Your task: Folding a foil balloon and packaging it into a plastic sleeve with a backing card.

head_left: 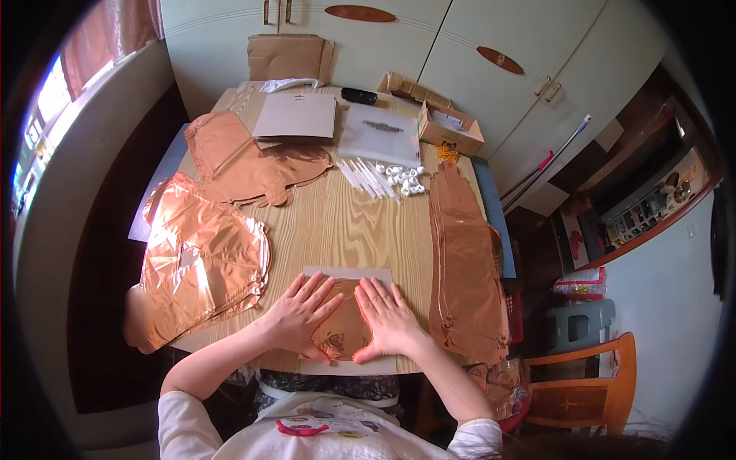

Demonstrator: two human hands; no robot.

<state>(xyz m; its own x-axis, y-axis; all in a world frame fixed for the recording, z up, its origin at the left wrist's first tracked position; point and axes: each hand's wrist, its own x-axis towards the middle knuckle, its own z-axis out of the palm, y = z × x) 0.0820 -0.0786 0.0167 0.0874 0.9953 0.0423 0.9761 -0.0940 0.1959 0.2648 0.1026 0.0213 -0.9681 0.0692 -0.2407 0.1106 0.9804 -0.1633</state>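
Hands: left hand (300,316) and right hand (389,317) both flat, fingers spread, pressing down; neither closed on anything.
Thing under hands: folded copper foil piece (343,328), lying betw. the two palms at the near table edge; both hands touch it.
Backing: grey card sheet (346,274) under the foil, on the wooden table (345,222).
Key relation: foil's long axis runs near-to-far, straight away from the body; it sits centred, left hand on its left edge, right hand on its right, so neither is nearer.
Left of hands: stack of crumpled copper foil shapes (201,257), apart from the card.
Right of hands: pile of flat foil strips (464,268), overhanging the table's near corner.
Mid-table: white sticks (366,178) and white plastic clips (406,179), just beside each other.
Far: grey folder (296,116), clear bag (381,134), open cardboard box (450,127).
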